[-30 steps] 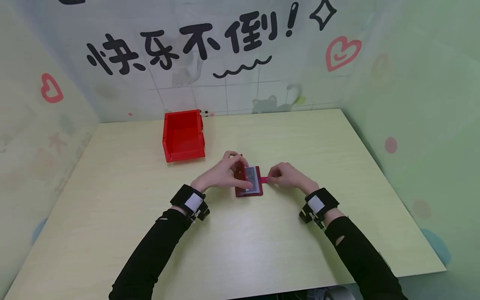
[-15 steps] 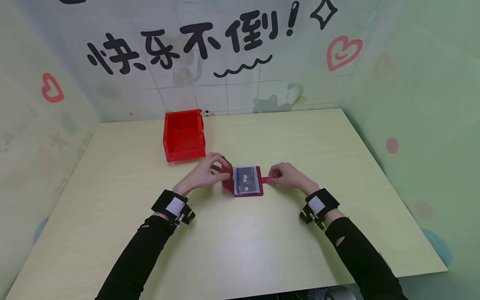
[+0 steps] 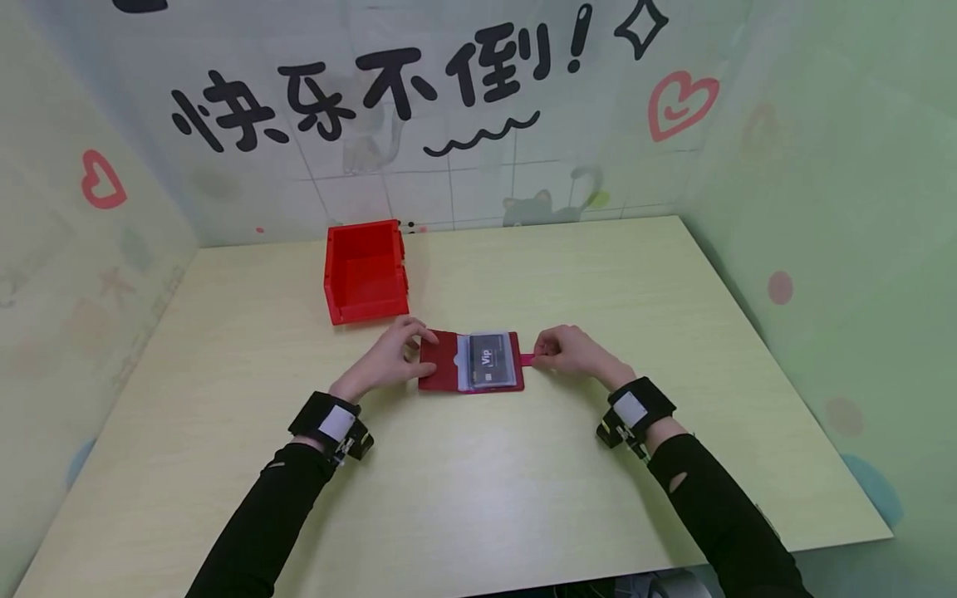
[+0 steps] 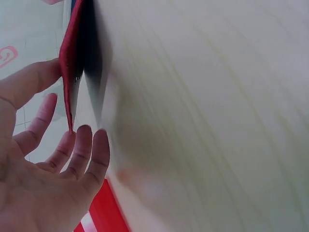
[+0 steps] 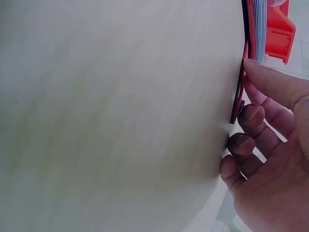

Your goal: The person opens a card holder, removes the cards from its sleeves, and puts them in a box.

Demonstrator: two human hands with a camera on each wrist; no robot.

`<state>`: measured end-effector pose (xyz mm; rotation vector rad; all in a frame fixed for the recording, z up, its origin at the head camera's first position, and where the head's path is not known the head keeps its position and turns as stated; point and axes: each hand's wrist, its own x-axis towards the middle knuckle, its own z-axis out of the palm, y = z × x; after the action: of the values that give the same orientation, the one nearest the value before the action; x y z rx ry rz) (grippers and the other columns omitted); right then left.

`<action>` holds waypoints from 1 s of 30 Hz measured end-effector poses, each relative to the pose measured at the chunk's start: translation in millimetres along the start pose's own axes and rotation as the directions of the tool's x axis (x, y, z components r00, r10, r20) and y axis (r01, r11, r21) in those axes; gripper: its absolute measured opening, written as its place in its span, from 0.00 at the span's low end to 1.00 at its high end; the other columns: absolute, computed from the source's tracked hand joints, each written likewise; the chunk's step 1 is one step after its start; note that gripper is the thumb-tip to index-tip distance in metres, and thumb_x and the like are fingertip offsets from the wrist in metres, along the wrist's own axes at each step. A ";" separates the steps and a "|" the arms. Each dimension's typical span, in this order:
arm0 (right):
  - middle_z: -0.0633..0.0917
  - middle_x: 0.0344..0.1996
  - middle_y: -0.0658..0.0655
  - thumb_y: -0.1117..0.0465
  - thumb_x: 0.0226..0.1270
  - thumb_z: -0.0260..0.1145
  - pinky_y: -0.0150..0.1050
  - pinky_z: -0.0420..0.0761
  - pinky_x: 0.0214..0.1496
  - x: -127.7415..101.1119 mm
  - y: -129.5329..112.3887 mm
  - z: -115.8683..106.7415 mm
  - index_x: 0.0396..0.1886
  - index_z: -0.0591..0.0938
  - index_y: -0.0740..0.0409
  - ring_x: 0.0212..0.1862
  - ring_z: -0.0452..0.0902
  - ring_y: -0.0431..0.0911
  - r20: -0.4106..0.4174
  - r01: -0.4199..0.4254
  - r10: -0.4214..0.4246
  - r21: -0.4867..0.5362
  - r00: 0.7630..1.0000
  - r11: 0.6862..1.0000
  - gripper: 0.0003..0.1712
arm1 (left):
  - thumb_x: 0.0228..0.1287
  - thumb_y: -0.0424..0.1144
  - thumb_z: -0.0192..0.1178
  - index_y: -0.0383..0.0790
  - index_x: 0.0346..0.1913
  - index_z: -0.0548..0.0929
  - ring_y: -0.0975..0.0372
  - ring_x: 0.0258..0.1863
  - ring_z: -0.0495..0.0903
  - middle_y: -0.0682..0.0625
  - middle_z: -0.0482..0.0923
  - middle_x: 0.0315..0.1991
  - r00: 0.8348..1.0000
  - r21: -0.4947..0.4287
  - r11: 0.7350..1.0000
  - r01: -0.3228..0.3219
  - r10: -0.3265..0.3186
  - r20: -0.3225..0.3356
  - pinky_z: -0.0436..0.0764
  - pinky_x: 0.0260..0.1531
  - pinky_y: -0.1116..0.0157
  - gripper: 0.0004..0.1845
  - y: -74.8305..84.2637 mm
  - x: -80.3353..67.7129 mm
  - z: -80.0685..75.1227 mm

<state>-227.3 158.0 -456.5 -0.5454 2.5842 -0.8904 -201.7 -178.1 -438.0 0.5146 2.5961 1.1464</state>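
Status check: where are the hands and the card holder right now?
Left hand holds the open cover flat. Right hand pinches the snap tab. Red card holder lies open on the table, VIP card showing. Red bin behind, nothing in the way.

A pale wooden table (image 3: 523, 482) carries an opened red card wallet (image 3: 469, 363) and a red bin (image 3: 365, 270).

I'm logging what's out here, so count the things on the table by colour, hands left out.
Red: 2, the card holder lying open and the bin.
Dark: 1, the Vip card in the holder's sleeve.
Total: 3, all on the table.
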 end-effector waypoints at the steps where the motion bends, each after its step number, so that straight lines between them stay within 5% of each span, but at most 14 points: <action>1: 0.77 0.24 0.51 0.61 0.66 0.70 0.35 0.69 0.36 0.2 -0.1 0.2 0.36 0.84 0.59 0.29 0.70 0.43 0.000 -0.001 0.001 0.001 1.000 1.000 0.06 | 0.59 0.35 0.70 0.36 0.56 0.78 0.46 0.62 0.70 0.38 0.65 0.65 1.000 0.005 1.000 0.003 -0.003 -0.003 0.81 0.56 0.50 0.22 -0.8 0.1 0.7; 12: 0.75 0.23 0.51 0.63 0.66 0.69 0.35 0.68 0.34 0.4 -3.1 3.5 0.38 0.83 0.58 0.29 0.69 0.43 -0.013 0.013 -0.013 -0.001 1.000 1.000 0.04 | 0.61 0.32 0.69 0.37 0.57 0.81 0.47 0.62 0.69 0.39 0.71 0.60 1.000 0.047 0.999 -0.004 0.004 -0.002 0.78 0.59 0.48 0.21 -5.1 0.3 10.7; 19: 0.74 0.29 0.54 0.70 0.66 0.63 0.35 0.69 0.38 1.4 -12.2 9.3 0.63 0.79 0.57 0.33 0.70 0.44 -0.009 0.196 -0.197 -0.085 0.980 0.977 0.25 | 0.61 0.27 0.64 0.35 0.63 0.79 0.48 0.56 0.73 0.38 0.76 0.57 0.992 0.056 0.992 -0.113 0.109 0.062 0.80 0.56 0.51 0.25 -1.8 2.5 16.0; 24: 0.74 0.37 0.57 0.69 0.68 0.60 0.34 0.70 0.40 2.6 -17.0 9.3 0.72 0.74 0.51 0.39 0.70 0.46 0.056 0.163 -0.158 -0.094 0.986 0.982 0.32 | 0.63 0.28 0.63 0.35 0.62 0.80 0.50 0.55 0.73 0.39 0.75 0.58 0.993 0.072 0.993 -0.095 0.089 0.082 0.81 0.55 0.54 0.23 -0.5 3.6 18.1; 30: 0.76 0.34 0.56 0.60 0.74 0.60 0.34 0.70 0.35 7.4 -21.2 6.3 0.71 0.75 0.50 0.34 0.71 0.45 0.085 0.112 -0.110 -0.018 0.990 0.994 0.26 | 0.64 0.28 0.62 0.35 0.61 0.81 0.52 0.51 0.75 0.40 0.77 0.56 0.992 0.067 0.996 -0.062 0.054 0.117 0.81 0.52 0.58 0.21 7.1 5.1 16.9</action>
<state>-225.8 136.0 -449.0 -0.7234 2.5116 -0.8554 -198.5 -160.4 -444.3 0.6553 2.5448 1.0134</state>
